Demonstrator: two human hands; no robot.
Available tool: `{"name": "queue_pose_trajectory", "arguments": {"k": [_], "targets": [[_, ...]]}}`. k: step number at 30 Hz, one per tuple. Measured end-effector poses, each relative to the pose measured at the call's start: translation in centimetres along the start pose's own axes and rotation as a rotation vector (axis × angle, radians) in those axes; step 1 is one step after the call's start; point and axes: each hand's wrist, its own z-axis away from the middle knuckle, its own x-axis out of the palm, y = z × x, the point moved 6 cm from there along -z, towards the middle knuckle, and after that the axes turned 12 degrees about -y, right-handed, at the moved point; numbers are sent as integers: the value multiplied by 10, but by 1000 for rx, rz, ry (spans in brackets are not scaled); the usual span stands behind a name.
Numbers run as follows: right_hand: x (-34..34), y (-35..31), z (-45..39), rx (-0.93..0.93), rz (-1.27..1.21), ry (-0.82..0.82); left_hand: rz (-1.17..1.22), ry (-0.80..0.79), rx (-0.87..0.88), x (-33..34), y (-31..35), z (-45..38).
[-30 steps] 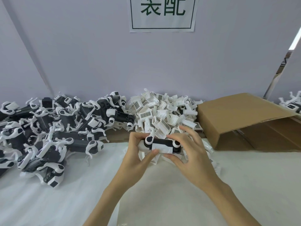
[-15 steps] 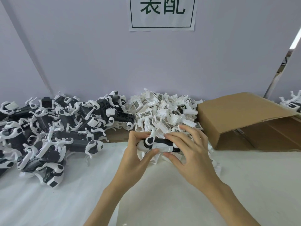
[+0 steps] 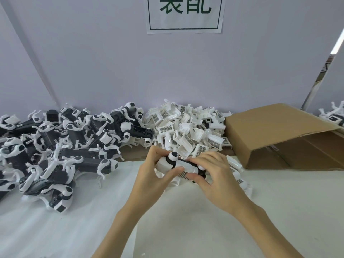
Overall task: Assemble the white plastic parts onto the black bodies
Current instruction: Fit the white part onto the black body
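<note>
Both hands hold one black body (image 3: pixel 183 165) with white ends above the white table cover, just in front of the parts pile. My left hand (image 3: pixel 155 175) grips its left end, thumb underneath. My right hand (image 3: pixel 214 174) curls over its right end and presses a white grilled part (image 3: pixel 183 174) against its underside. A heap of loose white grilled parts (image 3: pixel 186 131) lies at the back centre. A large pile of black bodies with white arms (image 3: pixel 59 144) fills the left.
An open cardboard box (image 3: pixel 279 131) lies on its side at the right. More black-and-white pieces (image 3: pixel 333 114) show at the far right edge. A purple wall with a paper sign (image 3: pixel 185 13) stands behind. White cover (image 3: pixel 186 220) spreads in front.
The body has been tilted slightly in the hands, its right end lower. My right fingers have closed further over it. The piles have not moved.
</note>
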Motion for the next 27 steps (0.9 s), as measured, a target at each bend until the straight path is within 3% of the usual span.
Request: {"name": "queue_pose_trajectory", "arguments": {"k": [3,6,10,13,17,20,24,27], "targets": [[6,6,5,66,-147,-24,-17,-55,24,8,4,2],[7,4,6,67,-255,-15,-17,2,17,7,2,1],[13,-14,6,-57,-11,-39,115,142,-193,6,-11,2],[16,-7,6,-1,74,-10,88,37,-253,8,-13,2],[19,8,9,47,-46,-103,-405,-95,-100,3,-4,3],[21,9,9,40,-97,-98,-325,-169,42,9,0,3],[20,-1,9,-5,-65,-54,-268,-37,63,11,3,5],[16,-7,9,-19,12,65,-281,-22,122,19,8,6]]}}
